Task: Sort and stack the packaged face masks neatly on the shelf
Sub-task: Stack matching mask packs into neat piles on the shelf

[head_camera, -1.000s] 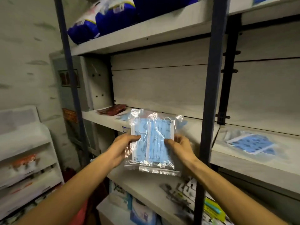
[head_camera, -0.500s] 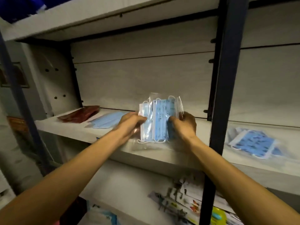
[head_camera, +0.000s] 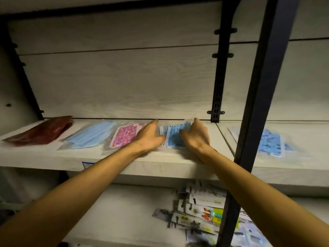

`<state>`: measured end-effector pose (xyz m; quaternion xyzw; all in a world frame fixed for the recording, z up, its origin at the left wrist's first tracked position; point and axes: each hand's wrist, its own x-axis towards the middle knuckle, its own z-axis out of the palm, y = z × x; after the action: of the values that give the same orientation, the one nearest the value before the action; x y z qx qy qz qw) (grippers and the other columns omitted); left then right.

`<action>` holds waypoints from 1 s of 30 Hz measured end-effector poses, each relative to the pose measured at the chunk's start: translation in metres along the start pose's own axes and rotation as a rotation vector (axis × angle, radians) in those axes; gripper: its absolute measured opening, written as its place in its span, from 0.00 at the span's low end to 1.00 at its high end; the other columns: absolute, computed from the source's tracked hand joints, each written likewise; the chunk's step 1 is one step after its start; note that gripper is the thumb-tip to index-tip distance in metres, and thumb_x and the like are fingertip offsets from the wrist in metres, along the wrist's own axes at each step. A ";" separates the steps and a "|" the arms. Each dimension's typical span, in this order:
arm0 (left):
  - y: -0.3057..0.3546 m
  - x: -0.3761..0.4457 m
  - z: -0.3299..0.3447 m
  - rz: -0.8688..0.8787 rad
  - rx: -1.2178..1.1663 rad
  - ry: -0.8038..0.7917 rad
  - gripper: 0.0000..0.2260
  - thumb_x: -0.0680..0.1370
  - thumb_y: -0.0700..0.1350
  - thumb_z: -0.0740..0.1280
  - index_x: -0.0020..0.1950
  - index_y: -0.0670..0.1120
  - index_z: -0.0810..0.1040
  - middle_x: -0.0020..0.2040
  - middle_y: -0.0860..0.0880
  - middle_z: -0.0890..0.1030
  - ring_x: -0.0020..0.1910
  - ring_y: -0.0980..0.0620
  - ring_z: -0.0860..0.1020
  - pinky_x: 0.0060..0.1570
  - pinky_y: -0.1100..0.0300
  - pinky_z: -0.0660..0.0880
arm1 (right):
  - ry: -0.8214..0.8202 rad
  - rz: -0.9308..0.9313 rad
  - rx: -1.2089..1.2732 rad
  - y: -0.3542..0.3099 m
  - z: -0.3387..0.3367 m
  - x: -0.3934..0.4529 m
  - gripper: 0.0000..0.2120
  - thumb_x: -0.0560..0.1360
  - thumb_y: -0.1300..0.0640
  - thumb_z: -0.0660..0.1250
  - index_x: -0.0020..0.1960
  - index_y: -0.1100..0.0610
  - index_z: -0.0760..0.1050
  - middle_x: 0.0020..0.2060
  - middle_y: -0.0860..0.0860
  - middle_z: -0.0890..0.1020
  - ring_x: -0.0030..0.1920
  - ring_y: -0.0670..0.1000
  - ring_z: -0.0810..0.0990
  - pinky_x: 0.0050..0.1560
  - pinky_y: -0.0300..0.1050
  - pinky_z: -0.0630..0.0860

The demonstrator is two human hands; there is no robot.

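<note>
Left hand (head_camera: 148, 138) and right hand (head_camera: 195, 138) flank blue masks (head_camera: 175, 138) (print unreadable).

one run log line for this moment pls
step: placing | blue mask packs flat on shelf | left hand, right hand pressing

Both arms are bare from the frame's lower edge up to the wrists, with no sleeve, and the left hand (head_camera: 148, 138) and right hand (head_camera: 196, 136) carry no glove, ring or watch.
</note>
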<state>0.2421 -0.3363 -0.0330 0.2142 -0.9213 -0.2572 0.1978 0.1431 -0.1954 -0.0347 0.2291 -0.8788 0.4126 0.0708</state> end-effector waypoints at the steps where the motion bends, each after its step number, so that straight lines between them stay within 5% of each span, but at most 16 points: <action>1: -0.001 -0.002 -0.002 0.034 0.010 -0.001 0.33 0.79 0.47 0.68 0.81 0.47 0.58 0.77 0.43 0.67 0.63 0.48 0.75 0.54 0.59 0.75 | 0.009 -0.051 -0.083 0.000 0.000 -0.002 0.22 0.78 0.49 0.68 0.65 0.61 0.69 0.61 0.59 0.77 0.60 0.59 0.75 0.58 0.53 0.76; 4: -0.008 -0.010 -0.006 0.126 0.075 -0.002 0.23 0.81 0.52 0.66 0.74 0.47 0.69 0.68 0.44 0.76 0.47 0.58 0.72 0.38 0.71 0.66 | 0.044 -0.180 -0.265 0.002 -0.004 -0.009 0.25 0.78 0.43 0.65 0.66 0.59 0.67 0.62 0.57 0.74 0.61 0.57 0.72 0.58 0.50 0.72; 9: -0.002 -0.031 -0.010 0.180 0.329 -0.044 0.21 0.82 0.56 0.61 0.70 0.45 0.71 0.69 0.44 0.74 0.62 0.45 0.75 0.57 0.52 0.72 | -0.157 -0.312 -0.411 0.016 -0.020 -0.031 0.24 0.80 0.36 0.55 0.65 0.54 0.68 0.62 0.54 0.71 0.64 0.55 0.67 0.64 0.53 0.68; 14: 0.023 -0.068 -0.008 0.183 0.449 0.020 0.24 0.83 0.59 0.58 0.71 0.44 0.71 0.69 0.44 0.73 0.67 0.44 0.73 0.62 0.52 0.69 | -0.276 -0.399 -0.395 0.027 -0.051 -0.064 0.28 0.82 0.37 0.54 0.73 0.56 0.65 0.68 0.57 0.71 0.69 0.57 0.66 0.70 0.56 0.66; 23: 0.107 -0.156 0.032 0.186 0.484 0.105 0.21 0.81 0.60 0.60 0.68 0.47 0.72 0.66 0.45 0.76 0.64 0.44 0.75 0.58 0.51 0.72 | -0.352 -0.614 -0.356 0.085 -0.148 -0.146 0.28 0.81 0.49 0.62 0.78 0.56 0.60 0.74 0.54 0.67 0.70 0.56 0.71 0.69 0.51 0.70; 28: 0.181 -0.196 0.077 0.299 0.448 0.043 0.14 0.79 0.57 0.64 0.59 0.49 0.76 0.55 0.49 0.81 0.53 0.45 0.80 0.44 0.53 0.74 | -0.263 -0.530 -0.399 0.162 -0.241 -0.164 0.26 0.81 0.49 0.63 0.77 0.53 0.63 0.73 0.55 0.69 0.70 0.56 0.70 0.68 0.53 0.70; 30: 0.217 -0.201 0.097 0.343 0.434 0.021 0.15 0.79 0.57 0.64 0.60 0.50 0.77 0.54 0.50 0.82 0.53 0.45 0.81 0.46 0.53 0.76 | -0.248 -0.480 -0.468 0.195 -0.277 -0.168 0.27 0.80 0.50 0.63 0.77 0.55 0.63 0.74 0.56 0.68 0.71 0.57 0.69 0.69 0.53 0.70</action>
<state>0.2987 -0.0301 -0.0395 0.0951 -0.9756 -0.0141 0.1974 0.1841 0.1807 -0.0423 0.4548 -0.8726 0.1407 0.1090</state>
